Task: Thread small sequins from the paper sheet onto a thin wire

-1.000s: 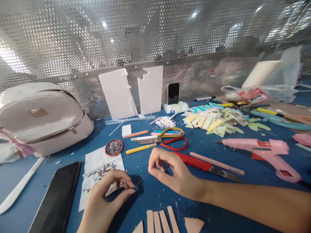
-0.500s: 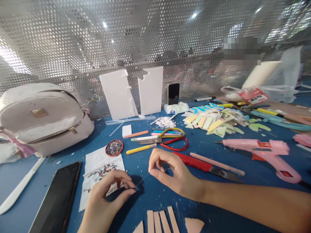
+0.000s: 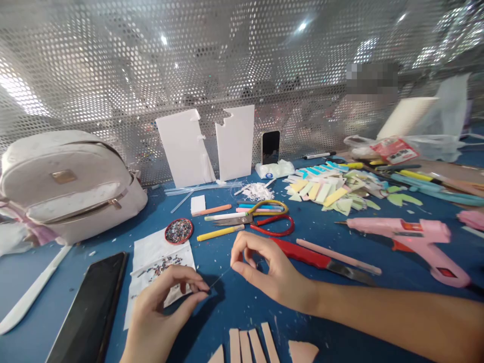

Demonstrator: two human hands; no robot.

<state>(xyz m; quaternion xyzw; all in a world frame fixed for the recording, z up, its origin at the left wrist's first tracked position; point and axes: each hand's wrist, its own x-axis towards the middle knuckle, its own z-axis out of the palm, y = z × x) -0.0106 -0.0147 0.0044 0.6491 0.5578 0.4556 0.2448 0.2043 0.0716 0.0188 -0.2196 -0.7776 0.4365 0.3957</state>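
Note:
My left hand (image 3: pixel 166 307) pinches thumb and fingers together low over the blue table (image 3: pixel 234 302), holding something too small to name. My right hand (image 3: pixel 268 267) is pinched on the far end of a thin thread or wire (image 3: pixel 221 276) that runs between the two hands. Just left of my left hand lies a white paper sheet (image 3: pixel 159 267) strewn with tiny sequins. A round red lid (image 3: pixel 178 230) full of sequins sits beyond it.
A black phone (image 3: pixel 91 307) lies at front left, a white backpack (image 3: pixel 68 181) behind it. Scissors (image 3: pixel 260 217), a red knife (image 3: pixel 317 259), coloured sticks (image 3: pixel 219 232), a pink glue gun (image 3: pixel 412 237) and foam scraps (image 3: pixel 333 189) fill the middle and right. Pink foam strips (image 3: pixel 249 345) lie near the front edge.
Both hands stay pinched on the thread in nearly the same place. My left hand has crept slightly left and up; the view has dropped a little.

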